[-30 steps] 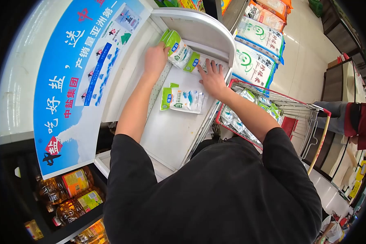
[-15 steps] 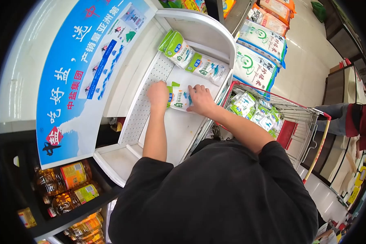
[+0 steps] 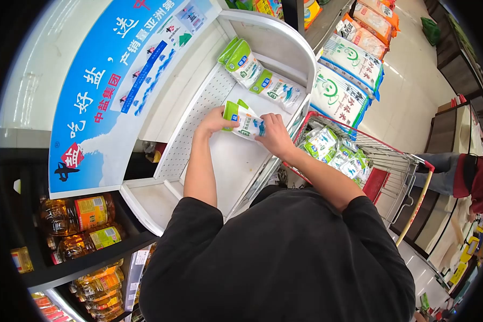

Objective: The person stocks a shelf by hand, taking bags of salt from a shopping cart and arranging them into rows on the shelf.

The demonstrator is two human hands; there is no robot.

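Note:
A green and white salt packet (image 3: 249,123) is held between my two hands over the white display shelf (image 3: 228,177). My left hand (image 3: 211,122) is closed on its green end, thumb on top. At the opposite, white end, the fingers of my right hand (image 3: 275,135) grip the edge. Behind it, a second green corner peeks out, mostly hidden. Farther up the shelf lie more salt packets (image 3: 276,88), with a leaning stack of the same packets (image 3: 243,63) against the perforated back panel (image 3: 190,126).
To the right stands a shopping cart (image 3: 378,142) loaded with similar packets (image 3: 333,150). Large rice bags (image 3: 338,94) lie beyond it. A blue sign (image 3: 104,96) rises at the left, above oil bottles (image 3: 91,212). Another person (image 3: 464,177) is at the far right.
The packet has come up off the shelf surface and tilted, and my left hand now grips its end with the thumb showing. The camera view has shifted slightly.

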